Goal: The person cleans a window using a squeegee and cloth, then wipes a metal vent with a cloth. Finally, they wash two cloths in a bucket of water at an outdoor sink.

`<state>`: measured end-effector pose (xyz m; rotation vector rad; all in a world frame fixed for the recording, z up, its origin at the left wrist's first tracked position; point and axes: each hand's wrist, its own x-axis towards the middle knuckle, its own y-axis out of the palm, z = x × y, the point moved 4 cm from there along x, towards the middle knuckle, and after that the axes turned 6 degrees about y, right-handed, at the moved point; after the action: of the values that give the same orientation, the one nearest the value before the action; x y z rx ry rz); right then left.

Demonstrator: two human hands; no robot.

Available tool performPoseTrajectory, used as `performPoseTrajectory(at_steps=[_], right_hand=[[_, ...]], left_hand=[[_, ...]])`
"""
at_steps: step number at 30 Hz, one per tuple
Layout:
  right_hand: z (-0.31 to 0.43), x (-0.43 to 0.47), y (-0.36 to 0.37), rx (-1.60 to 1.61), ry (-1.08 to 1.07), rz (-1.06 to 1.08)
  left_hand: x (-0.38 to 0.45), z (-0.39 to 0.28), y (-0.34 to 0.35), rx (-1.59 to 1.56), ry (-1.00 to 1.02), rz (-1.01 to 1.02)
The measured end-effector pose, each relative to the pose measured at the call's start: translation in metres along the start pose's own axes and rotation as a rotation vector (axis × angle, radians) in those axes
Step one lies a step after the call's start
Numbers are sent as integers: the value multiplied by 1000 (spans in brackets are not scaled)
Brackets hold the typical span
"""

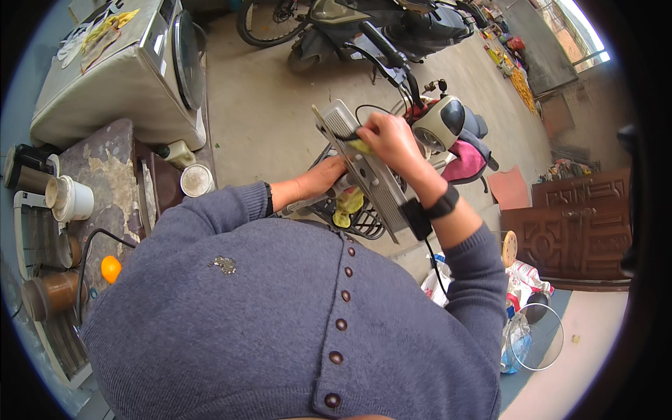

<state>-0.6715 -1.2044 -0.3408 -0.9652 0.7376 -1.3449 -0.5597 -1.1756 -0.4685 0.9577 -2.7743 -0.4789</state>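
Observation:
A long, light grey slatted appliance, whose exact kind I cannot tell, is tilted in front of me above a black wire basket. My left hand grips its near left side, with the fingertips hidden behind it. Over its upper part, my right hand is closed on a yellow-green cloth, mostly covered by the fingers. More yellow-green cloth hangs below the appliance, by the basket. A black box with a cable sits at the appliance's lower right end, close to my right wrist.
Beyond the appliance stand a light-coloured two-wheeler with handlebars and a dark scooter. At left are a covered front-loading washing machine, a worn table and a white tub. Bags and a brown panelled door are at right.

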Motion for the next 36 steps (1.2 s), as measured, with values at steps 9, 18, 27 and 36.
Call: performPoseTrajectory(at_steps=[9, 18, 27, 36], right_hand=[[-2, 39, 3, -57, 49, 94], [-30, -76, -22, 48, 284, 150], [-28, -32, -11, 7, 220, 86], [-13, 90, 35, -250, 205, 217]], left_hand=[[6, 17, -2, -91, 21, 10], [23, 6, -31, -202, 140, -193], [26, 12, -21, -113, 132, -134], [6, 18, 5, 41, 44, -4]])
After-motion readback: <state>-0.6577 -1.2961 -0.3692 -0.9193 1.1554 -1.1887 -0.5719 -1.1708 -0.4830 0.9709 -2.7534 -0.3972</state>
